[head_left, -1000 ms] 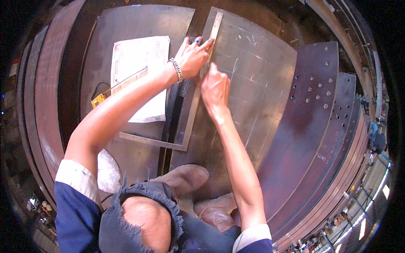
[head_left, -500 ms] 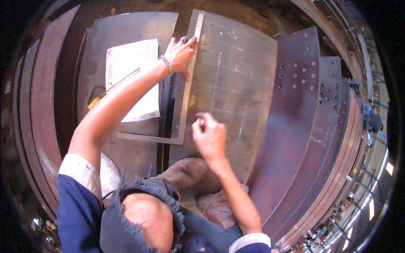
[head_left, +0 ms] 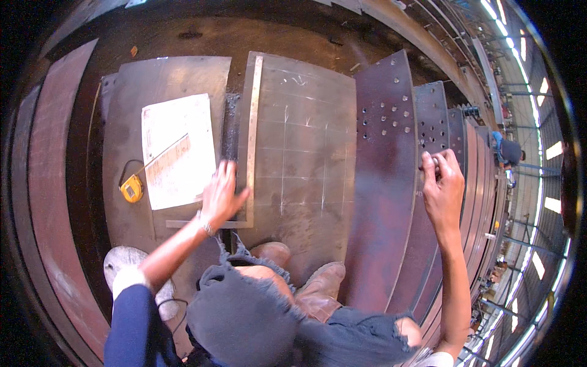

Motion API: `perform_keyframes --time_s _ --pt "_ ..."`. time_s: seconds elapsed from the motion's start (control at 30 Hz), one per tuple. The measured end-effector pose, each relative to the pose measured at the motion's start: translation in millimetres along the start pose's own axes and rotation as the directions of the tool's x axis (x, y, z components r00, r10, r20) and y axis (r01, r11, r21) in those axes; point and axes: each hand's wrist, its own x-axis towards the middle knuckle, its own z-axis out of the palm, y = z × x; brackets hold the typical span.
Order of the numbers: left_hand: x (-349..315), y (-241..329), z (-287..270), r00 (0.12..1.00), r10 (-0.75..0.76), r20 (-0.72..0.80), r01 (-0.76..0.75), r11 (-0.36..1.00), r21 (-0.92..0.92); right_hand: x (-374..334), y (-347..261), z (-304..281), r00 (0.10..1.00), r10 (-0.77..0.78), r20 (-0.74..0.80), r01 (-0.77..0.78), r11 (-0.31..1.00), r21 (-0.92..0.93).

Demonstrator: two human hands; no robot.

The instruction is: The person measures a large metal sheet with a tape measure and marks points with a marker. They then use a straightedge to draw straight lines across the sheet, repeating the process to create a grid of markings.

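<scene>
My left hand [head_left: 222, 197] hovers over or rests near the inner corner of an L-shaped steel square [head_left: 252, 147], fingers extended and thumb apart, holding nothing. The square's long arm lies along the left edge of a steel plate [head_left: 312, 165] marked with a grid of pale lines and arrows. Out to the right, above the stacked plates, my right hand [head_left: 444, 186] is raised with thumb and fingers pinched. Whatever sits in that pinch is too small to make out. Left of my left hand, a printed drawing sheet [head_left: 174, 116] lies under the blade of a yellow tape measure [head_left: 131, 189].
Another steel plate [head_left: 177, 70] carries the paper. A dark gap separates it from the marked one. Plates with drilled holes [head_left: 391, 159] lean in a stack at right, and long reddish steel pieces [head_left: 58, 153] lie at left. A person [head_left: 507, 150] is far off right.
My left hand has come off the upper part of the square and drawn back toward me. My right hand has swung far right, away from the marked plate. The view has shifted too.
</scene>
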Motion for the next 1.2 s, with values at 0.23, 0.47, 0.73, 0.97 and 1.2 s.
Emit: perform_keyframes --time_s 0.23,0.47,0.73,0.97,1.2 --pt "-90.7 -12.9 5.8 0.938 0.066 0.342 -0.143 0.968 0.208 -23.1 38.7 7.6 0.988 0.117 0.098 -0.118 0.993 -0.005" --pt "-83.0 -43.1 -0.7 0.888 0.146 0.437 -0.21 0.972 0.102 -26.2 50.6 83.3 0.983 0.044 0.176 -0.079 0.977 0.198" --pt "-62.8 -3.8 -65.6 0.959 -0.058 0.278 0.063 0.998 -0.008 -24.7 75.4 185.6 0.934 0.161 0.318 -0.307 0.816 0.489" --pt "-67.7 -0.5 -79.1 0.965 -0.261 0.002 0.261 0.965 0.038 2.8 55.1 222.9 0.95 0.09 0.298 -0.245 0.806 0.539" --pt "-140.9 -14.9 -45.9 0.863 -0.469 -0.187 0.478 0.878 0.007 25.3 30.6 248.4 0.929 0.077 0.361 -0.3 0.726 0.619"
